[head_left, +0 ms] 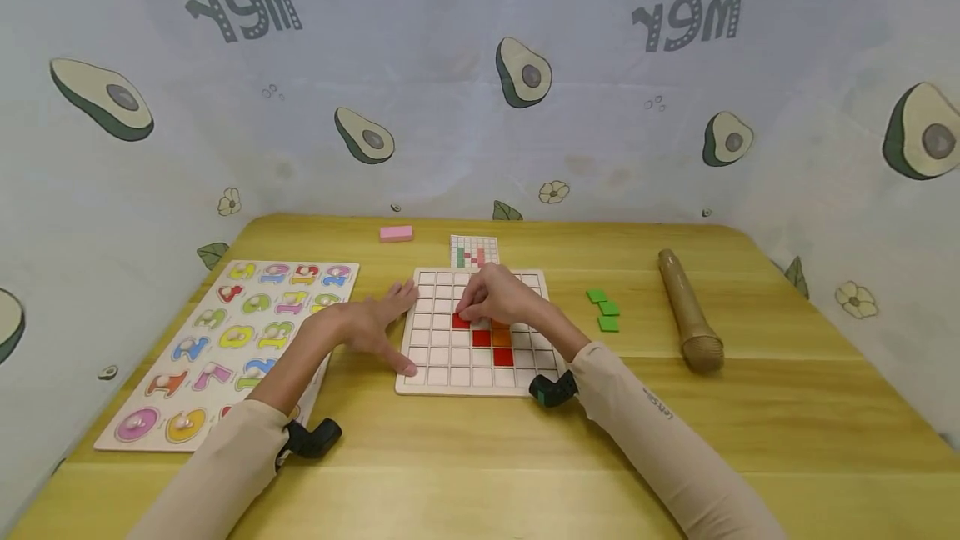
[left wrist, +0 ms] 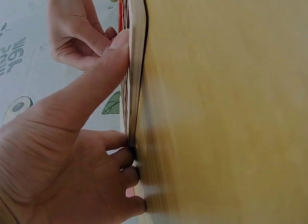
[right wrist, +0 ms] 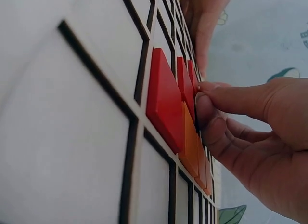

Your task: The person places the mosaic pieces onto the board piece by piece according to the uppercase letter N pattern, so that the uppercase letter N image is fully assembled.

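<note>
A pale grid board (head_left: 438,357) lies on the table, with several red and orange square tiles set in its cells. My right hand (head_left: 498,297) is over the board's middle, thumb and fingertips pinched at the leftmost red tile (head_left: 460,322). In the right wrist view, those fingertips meet the far red tile (right wrist: 192,75), beyond a nearer red tile (right wrist: 166,98) and an orange tile (right wrist: 189,142); the fingers partly hide its cell. My left hand (head_left: 371,326) spreads along the board's left edge. Its thumb (left wrist: 113,53) rests on the near left corner, the other fingers beside the edge.
Behind the board lies a printed pattern card (head_left: 474,251), with a pink block (head_left: 396,233) to its left. A number puzzle board (head_left: 150,357) is at left. Several green tiles (head_left: 609,307) and a brown stick with a wider end (head_left: 686,302) lie at right.
</note>
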### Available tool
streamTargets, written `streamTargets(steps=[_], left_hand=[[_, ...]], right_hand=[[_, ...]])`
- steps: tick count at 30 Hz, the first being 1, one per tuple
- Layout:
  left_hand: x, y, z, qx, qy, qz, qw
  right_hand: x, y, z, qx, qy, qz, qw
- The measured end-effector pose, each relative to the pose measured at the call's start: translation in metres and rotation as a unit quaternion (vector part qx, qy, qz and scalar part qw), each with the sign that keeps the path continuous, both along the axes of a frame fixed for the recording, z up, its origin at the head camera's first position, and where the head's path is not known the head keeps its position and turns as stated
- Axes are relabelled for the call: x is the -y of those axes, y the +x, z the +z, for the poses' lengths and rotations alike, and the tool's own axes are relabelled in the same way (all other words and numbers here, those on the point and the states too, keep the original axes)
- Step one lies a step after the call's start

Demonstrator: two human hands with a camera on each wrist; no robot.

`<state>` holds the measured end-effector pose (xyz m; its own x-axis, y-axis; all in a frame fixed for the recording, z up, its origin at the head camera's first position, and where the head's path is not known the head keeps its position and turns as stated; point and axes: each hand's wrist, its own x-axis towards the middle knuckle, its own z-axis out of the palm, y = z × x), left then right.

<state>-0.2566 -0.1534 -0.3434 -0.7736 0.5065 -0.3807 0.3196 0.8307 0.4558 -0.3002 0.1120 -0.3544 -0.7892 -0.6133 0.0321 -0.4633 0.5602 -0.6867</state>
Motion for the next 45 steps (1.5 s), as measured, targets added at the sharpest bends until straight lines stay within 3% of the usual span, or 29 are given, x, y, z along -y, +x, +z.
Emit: streamTargets(steps=[6,10,14,20,27,33,40,45], left_hand=[[0.001,0.000,-0.002,0.004,0.002,0.003,1.0000],[0.000,0.000,-0.002,0.008,0.009,-0.004,0.9999],[-0.002,0.001,-0.003,0.008,0.012,-0.009,0.9999],[-0.003,0.002,-0.004,0.010,0.003,-0.002,0.9999],[-0.005,0.002,-0.003,0.009,0.002,0.005,0.9999],[-0.003,0.003,-0.003,0.003,-0.001,0.011,0.9999],[0.002,0.003,-0.003,0.003,-0.007,0.011,0.9999],[0.002,0.002,-0.001,-0.001,-0.014,0.013,0.9998]], right_hand=[[-0.011,-0.008,0.002,0.038,-0.038,-0.006,0.9986],[-0.030,-0.014,0.009,0.051,-0.046,0.020,0.9975],[-0.062,-0.021,0.015,0.059,-0.027,0.047,0.9968],[-0.107,-0.033,0.016,0.059,0.016,0.043,0.9972],[-0.140,-0.037,0.026,0.048,0.050,0.055,0.9961],[-0.160,-0.040,0.026,0.038,0.073,0.021,0.9964],[-0.176,-0.047,0.014,0.043,0.058,0.006,0.9974],[-0.183,-0.049,0.013,0.028,0.054,-0.020,0.9980]])
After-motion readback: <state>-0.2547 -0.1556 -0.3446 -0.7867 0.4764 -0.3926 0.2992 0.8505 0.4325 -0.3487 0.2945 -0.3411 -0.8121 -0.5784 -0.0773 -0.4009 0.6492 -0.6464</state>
